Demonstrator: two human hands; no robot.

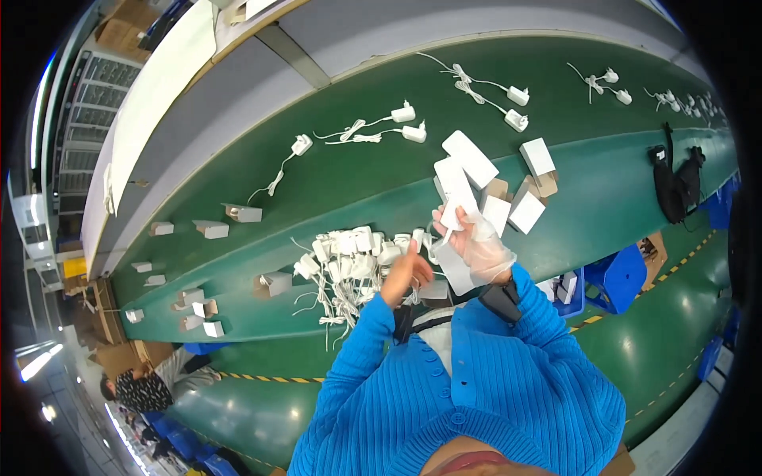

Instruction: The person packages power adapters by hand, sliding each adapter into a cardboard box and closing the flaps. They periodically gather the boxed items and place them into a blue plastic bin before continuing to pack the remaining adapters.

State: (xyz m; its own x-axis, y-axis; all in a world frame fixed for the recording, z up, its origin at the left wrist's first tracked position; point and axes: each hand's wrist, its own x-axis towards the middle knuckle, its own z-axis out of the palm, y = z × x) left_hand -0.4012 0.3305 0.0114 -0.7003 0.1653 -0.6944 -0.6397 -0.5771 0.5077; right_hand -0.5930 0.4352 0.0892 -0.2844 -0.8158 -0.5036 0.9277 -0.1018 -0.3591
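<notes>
My left hand (406, 276) is bare, its fingers apart and the thumb raised, at the right edge of a pile of white power adapters (345, 258) with tangled cables. Nothing shows in its grasp. My right hand (486, 247), in a thin whitish glove, is closed on a white carton (455, 271) whose pale side hangs below the fingers. Part of that carton is hidden by the hand. Just beyond the right fingers stands another white box (454, 184), partly covered by them. A further white carton (435, 290) lies low, near my waist.
Beside my right hand are several white boxes (470, 159), some with brown flaps raised. Adapters (413, 133) with tied cables lie along the far green belt (357, 159). Open cartons (210, 229) sit at left. A black strapped item (676, 178) and blue bins (619, 278) are at right.
</notes>
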